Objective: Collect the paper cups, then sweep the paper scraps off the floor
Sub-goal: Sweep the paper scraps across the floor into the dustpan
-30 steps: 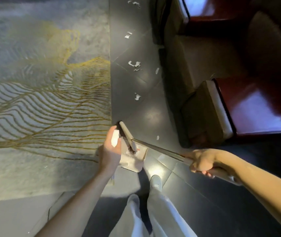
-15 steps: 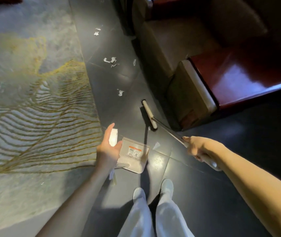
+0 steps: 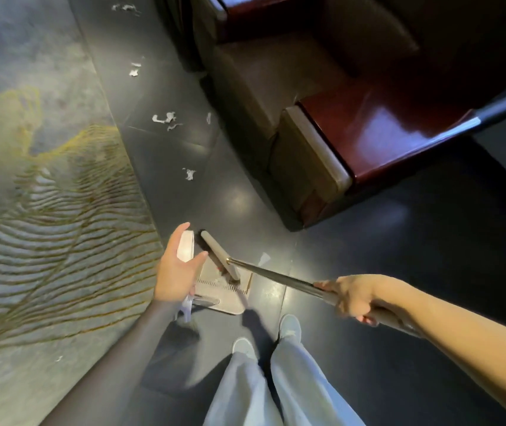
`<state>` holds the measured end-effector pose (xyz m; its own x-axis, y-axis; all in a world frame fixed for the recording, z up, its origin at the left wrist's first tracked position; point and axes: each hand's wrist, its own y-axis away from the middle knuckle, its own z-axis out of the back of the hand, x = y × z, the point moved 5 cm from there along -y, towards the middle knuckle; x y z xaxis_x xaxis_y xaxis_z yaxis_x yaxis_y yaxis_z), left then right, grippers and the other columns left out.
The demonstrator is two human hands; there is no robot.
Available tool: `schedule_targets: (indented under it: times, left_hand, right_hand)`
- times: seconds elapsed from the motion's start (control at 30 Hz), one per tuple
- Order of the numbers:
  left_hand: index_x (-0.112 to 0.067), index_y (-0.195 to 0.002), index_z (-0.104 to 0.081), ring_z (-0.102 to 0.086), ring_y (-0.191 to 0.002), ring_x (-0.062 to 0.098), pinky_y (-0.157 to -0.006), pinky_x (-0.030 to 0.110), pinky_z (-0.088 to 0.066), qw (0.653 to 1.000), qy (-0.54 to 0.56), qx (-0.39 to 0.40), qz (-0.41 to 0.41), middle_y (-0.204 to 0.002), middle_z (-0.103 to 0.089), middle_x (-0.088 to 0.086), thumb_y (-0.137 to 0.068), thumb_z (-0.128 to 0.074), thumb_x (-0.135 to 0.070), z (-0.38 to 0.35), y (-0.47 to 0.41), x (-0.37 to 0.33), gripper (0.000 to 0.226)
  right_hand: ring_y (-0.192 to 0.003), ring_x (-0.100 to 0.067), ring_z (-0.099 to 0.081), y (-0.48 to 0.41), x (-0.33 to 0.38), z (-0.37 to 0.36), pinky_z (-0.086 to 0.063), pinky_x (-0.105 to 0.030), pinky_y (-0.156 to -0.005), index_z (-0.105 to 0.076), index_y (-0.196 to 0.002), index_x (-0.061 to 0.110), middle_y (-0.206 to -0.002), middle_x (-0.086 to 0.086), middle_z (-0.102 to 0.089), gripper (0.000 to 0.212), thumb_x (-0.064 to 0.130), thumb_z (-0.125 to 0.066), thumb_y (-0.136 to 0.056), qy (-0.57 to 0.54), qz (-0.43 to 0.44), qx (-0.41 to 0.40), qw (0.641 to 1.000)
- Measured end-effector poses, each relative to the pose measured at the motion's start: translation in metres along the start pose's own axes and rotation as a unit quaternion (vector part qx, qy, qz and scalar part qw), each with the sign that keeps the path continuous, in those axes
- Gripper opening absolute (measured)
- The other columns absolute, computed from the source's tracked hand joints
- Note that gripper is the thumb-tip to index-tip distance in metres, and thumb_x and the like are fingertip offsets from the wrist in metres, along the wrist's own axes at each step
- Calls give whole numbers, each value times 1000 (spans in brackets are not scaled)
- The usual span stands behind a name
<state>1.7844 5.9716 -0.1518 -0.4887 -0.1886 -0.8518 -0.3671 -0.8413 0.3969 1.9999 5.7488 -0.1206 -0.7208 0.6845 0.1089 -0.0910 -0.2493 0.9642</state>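
On the dark tile floor by my feet stands a pale dustpan (image 3: 230,301). My left hand (image 3: 178,270) pinches the white top of its upright handle (image 3: 186,248) between thumb and fingers. My right hand (image 3: 353,298) grips the metal broom pole (image 3: 276,276). The beige broom head (image 3: 218,254) lies across the pan's mouth. White paper scraps lie on the tiles ahead: one (image 3: 189,174) close by, a cluster (image 3: 164,118) farther on, more (image 3: 135,70) beyond. A small scrap (image 3: 264,258) sits right of the pan. No paper cup is in view.
A grey rug with gold lines (image 3: 45,210) covers the floor on the left, with a tiny scrap (image 3: 59,359) on it. A brown upholstered seat (image 3: 307,167) with glossy dark red wood (image 3: 384,127) stands to the right. My shoes (image 3: 290,325) are just behind the pan.
The broom head, out near the seat's corner half a second ago, has swept back left onto the dustpan's mouth. My left hand still holds the pan's handle.
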Motion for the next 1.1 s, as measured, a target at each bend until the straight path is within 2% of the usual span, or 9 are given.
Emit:
schedule_targets:
  times: [0.13,0.23,0.3,0.37,0.43,0.57,0.7,0.87,1.1]
  left_hand:
    - [-49,-132,-40,-48,-37,12,-32,26,-40,997,-50,52,-27,-139,-48,8,-90,-64,-11,-9,5,-4,61]
    - [-52,-139,-33,-58,-54,16,-43,32,-51,993,-89,70,-36,-143,-46,3,-91,-64,-12,-14,7,-4,70]
    - [-51,-145,-24,-65,-96,29,-78,43,-57,984,-152,65,-60,-147,-42,4,-90,-65,-13,-12,6,-6,78]
    - [-46,-148,-21,-49,-123,31,-102,44,-41,969,-226,44,-85,-138,-45,8,-91,-64,-14,-6,1,-7,79]
    - [-43,-148,-25,-47,-122,30,-103,42,-37,958,-266,36,-99,-125,-47,7,-92,-61,-13,1,-4,-7,73]
    - [-51,-142,-28,-52,-118,34,-97,43,-45,954,-277,59,-100,-140,-49,8,-96,-56,-15,-3,-11,-12,65]
    - [-58,-134,-29,-57,-104,33,-58,13,-47,955,-260,102,-103,-145,-46,7,-96,-55,-20,-20,-15,-18,59]
    - [-53,-137,-35,-54,-92,20,-76,23,-35,943,-289,113,-122,-131,-58,9,-95,-57,-17,-12,-1,-8,60]
    - [-49,-134,-38,-52,-119,36,-91,38,-42,956,-273,72,-84,-136,-54,11,-94,-58,-16,7,-5,9,56]
  right_hand:
    - [-34,-7,-56,7,-25,0,-42,-17,-36,-10,-154,33,-111,-16,-48,86,-3,-48,-85,-67,-16,-33,997]
    - [-58,-10,-61,1,-38,-2,-43,-17,-38,-16,-153,31,-122,-12,-52,85,-1,-50,-82,-101,-32,-67,992]
    - [-75,-14,-61,-6,-40,-5,-48,-19,-42,-19,-152,28,-130,-9,-51,84,0,-53,-81,-102,-52,-87,990]
    - [-94,-21,-61,-16,-38,-10,-57,-24,-61,-22,-152,25,-131,-8,-53,83,0,-55,-81,-107,-65,-101,987]
    - [-104,-24,-59,-26,-34,-16,-57,-30,-78,-25,-151,22,-131,-8,-53,80,-2,-56,-81,-143,-69,-94,983]
    - [-62,-15,-55,-39,-21,-28,-49,-20,-48,-32,-147,19,-99,-11,-59,66,0,-52,-87,-267,-55,-64,960]
    - [-55,-12,-48,-39,-9,-28,-41,-17,-39,-32,-147,19,-84,-7,-52,67,-5,-49,-87,-263,-25,-59,963]
    - [-38,-7,-45,-31,-14,-28,-41,-17,-37,-30,-148,25,-84,-8,-56,70,-3,-50,-87,-264,-26,-54,963]
    - [-50,-12,-53,-26,-19,-39,-45,-20,-40,-18,-152,28,-96,-10,-61,78,0,-52,-87,-205,-49,-96,973]
